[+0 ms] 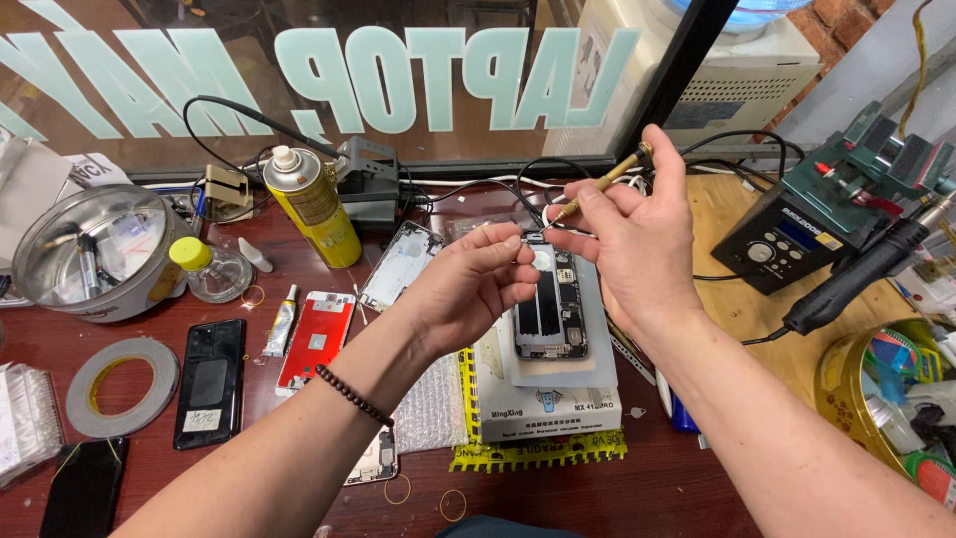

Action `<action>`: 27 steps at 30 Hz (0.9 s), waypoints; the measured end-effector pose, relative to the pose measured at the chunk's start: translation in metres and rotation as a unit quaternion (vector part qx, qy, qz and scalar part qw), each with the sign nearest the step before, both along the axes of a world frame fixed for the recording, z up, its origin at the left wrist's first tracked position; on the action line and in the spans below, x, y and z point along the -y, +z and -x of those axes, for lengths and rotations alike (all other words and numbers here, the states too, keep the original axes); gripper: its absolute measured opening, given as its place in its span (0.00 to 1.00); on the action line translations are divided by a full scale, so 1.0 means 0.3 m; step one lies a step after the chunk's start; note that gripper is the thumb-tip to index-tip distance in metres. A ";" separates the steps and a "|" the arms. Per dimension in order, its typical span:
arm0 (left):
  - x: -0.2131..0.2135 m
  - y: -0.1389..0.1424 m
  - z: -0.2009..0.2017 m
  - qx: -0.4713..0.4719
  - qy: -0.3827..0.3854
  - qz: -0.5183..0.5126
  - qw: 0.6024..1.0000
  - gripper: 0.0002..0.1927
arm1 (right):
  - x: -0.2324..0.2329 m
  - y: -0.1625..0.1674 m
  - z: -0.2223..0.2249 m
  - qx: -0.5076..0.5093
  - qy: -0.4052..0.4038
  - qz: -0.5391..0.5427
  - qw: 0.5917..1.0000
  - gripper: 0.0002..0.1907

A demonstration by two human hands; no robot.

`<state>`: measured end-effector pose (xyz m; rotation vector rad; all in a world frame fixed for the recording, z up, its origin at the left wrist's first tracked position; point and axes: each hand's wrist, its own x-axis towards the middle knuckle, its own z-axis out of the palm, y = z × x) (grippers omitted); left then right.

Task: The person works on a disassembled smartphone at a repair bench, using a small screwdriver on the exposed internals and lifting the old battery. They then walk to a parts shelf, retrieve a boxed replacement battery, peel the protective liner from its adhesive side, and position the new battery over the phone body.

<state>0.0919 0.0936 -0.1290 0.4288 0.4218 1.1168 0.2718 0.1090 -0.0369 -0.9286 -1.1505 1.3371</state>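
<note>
My right hand [637, 234] grips a slim brass-coloured screwdriver [604, 182], its tip pointing down-left toward my left hand. With pinched fingertips my left hand [468, 284] holds a small silvery part [514, 242], too small to make out, just above an opened phone [549, 304]. The phone lies face down with its insides showing, on a grey mat [597, 329] over a white box [548, 403]. A bead bracelet [354, 396] circles my left wrist.
A yellow spray can [312, 206], a red phone panel [316, 341], a black phone [210, 383], a tape roll [121, 387] and a metal bowl [90, 249] sit left. A soldering station [787, 244] and hot-air handle [856, 279] stand right, with a round tin [841, 384] of parts.
</note>
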 end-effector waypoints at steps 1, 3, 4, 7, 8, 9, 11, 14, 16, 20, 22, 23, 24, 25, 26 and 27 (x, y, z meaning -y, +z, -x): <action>-0.011 -0.003 -0.005 0.006 -0.004 -0.002 1.000 0.06 | -0.009 -0.002 0.006 0.003 -0.006 -0.002 1.000 0.41; -0.037 -0.010 -0.014 0.019 -0.010 -0.008 1.000 0.07 | -0.031 -0.007 0.012 0.003 -0.001 -0.001 1.000 0.41; -0.050 -0.013 -0.017 0.020 -0.008 -0.006 1.000 0.07 | -0.043 -0.009 0.015 0.003 0.001 -0.001 1.000 0.41; -0.086 -0.022 -0.025 0.025 -0.004 -0.006 1.000 0.06 | -0.080 -0.020 0.016 0.015 0.007 -0.014 1.000 0.40; -0.096 -0.025 -0.026 0.026 -0.004 -0.010 1.000 0.06 | -0.090 -0.025 0.016 0.018 0.007 -0.014 1.000 0.40; -0.105 -0.027 -0.026 0.027 -0.004 -0.014 1.000 0.06 | -0.101 -0.029 0.015 0.021 0.007 -0.015 1.000 0.40; -0.121 -0.032 -0.032 0.024 0.000 -0.007 1.000 0.06 | -0.117 -0.036 0.010 0.025 0.008 -0.015 1.000 0.40; -0.134 -0.038 -0.040 0.011 0.006 -0.001 1.000 0.06 | -0.130 -0.044 0.006 0.029 0.009 -0.010 0.999 0.40; -0.137 -0.041 -0.043 0.005 0.009 0.002 1.000 0.06 | -0.132 -0.045 0.004 0.034 0.009 -0.009 0.999 0.40; -0.134 -0.043 -0.051 0.000 0.010 0.003 1.000 0.06 | -0.125 -0.040 0.002 0.050 0.007 -0.018 0.999 0.40; -0.131 -0.040 -0.054 -0.005 0.012 0.005 1.000 0.06 | -0.117 -0.035 -0.002 0.068 0.006 -0.020 0.997 0.40; -0.129 -0.037 -0.057 -0.009 0.014 0.007 1.000 0.06 | -0.111 -0.033 -0.005 0.072 0.009 -0.031 0.997 0.40; -0.124 -0.033 -0.059 -0.013 0.016 0.009 1.000 0.06 | -0.105 -0.032 -0.006 0.076 0.013 -0.042 0.996 0.40; -0.117 -0.029 -0.058 -0.014 0.018 0.009 1.000 0.06 | -0.099 -0.033 -0.004 0.080 0.017 -0.054 0.995 0.40; -0.113 -0.023 -0.059 -0.016 0.018 0.010 1.000 0.06 | -0.095 -0.034 -0.003 0.080 0.015 -0.054 0.995 0.40; -0.109 -0.015 -0.063 -0.017 0.019 0.010 1.000 0.06 | -0.091 -0.033 -0.003 0.081 0.013 -0.055 0.995 0.39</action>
